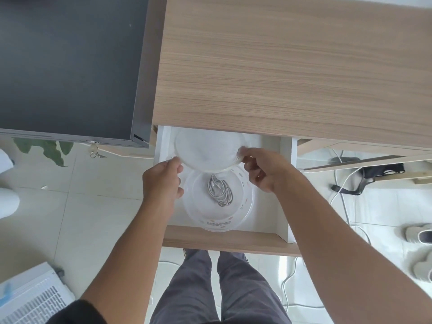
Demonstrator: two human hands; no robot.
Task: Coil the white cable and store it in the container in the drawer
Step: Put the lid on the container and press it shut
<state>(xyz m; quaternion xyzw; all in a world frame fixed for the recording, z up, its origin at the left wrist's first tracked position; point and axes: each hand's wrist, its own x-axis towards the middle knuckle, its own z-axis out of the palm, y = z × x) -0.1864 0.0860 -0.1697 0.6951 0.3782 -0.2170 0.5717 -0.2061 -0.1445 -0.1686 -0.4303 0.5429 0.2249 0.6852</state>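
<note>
I see both hands, left (162,181) and right (264,169), pinching the lid (205,148); the container (218,216) with the coil (221,190) sits just nearer me.

The lid (208,150) hides the far rim of the container (217,218), and the desk top (292,66) hides the drawer's (282,183) back.

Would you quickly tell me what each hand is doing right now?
Left hand: closed on the left rim of the round translucent white plastic lid.
Right hand: closed on the lid's right rim.
</note>
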